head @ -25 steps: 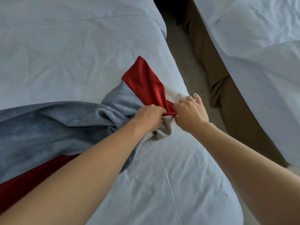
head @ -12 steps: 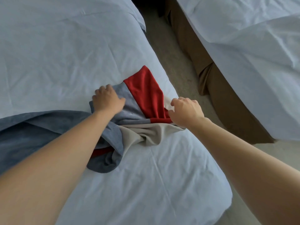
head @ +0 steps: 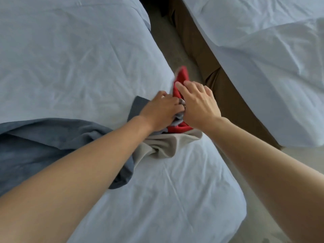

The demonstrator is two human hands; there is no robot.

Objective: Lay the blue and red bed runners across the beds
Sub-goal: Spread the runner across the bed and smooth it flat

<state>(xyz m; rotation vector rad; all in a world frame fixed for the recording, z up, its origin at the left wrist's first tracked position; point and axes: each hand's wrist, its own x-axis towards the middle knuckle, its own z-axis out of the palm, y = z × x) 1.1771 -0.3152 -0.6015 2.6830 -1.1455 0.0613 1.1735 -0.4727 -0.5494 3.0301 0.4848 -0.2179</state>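
Note:
The bed runner (head: 52,142) lies bunched across the near bed (head: 70,58), blue-grey on the left, with a beige underside (head: 163,146) showing. Its red end (head: 182,76) reaches over the bed's right edge and is blurred. My left hand (head: 163,109) grips a gathered fold of the runner where blue meets red. My right hand (head: 199,104) lies right beside it on the red end, fingers stretched out over the cloth, thumb hidden.
A second bed (head: 263,58) with white bedding stands at the right, its brown skirt (head: 228,102) hanging to the floor. A narrow strip of pale floor (head: 168,41) runs between the two beds.
Both hands came together and moved right, carrying the red end from the bed top out over the bed's right edge. My right hand's fingers went from curled to stretched out.

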